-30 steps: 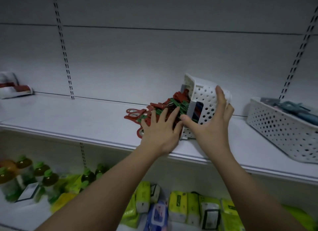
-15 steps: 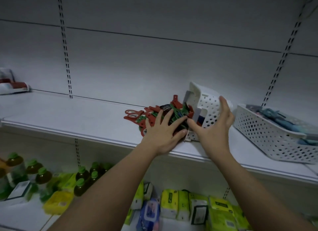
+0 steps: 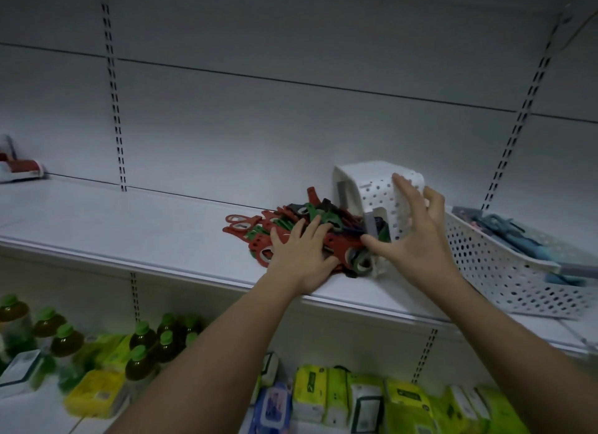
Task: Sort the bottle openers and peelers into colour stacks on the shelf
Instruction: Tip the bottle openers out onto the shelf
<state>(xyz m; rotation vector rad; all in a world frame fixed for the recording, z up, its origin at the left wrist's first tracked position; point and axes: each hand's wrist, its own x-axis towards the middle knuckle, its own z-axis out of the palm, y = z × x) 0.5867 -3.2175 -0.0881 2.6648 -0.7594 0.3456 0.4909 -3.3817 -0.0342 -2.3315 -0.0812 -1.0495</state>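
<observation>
Head view: left hand (image 3: 302, 257) lies flat, fingers spread, on red and green plastic openers (image 3: 275, 229) heaped on the white shelf (image 3: 129, 226); right hand (image 3: 411, 236), fingers straight, presses the tipped perforated white basket (image 3: 372, 191).

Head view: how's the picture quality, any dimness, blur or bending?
Head view: dim, flat lighting with no glare; the bottles at lower left are smeared, while the opener pile and tipped basket stay fairly sharp; wide-angle bending curves the shelf edge and uprights.
</observation>
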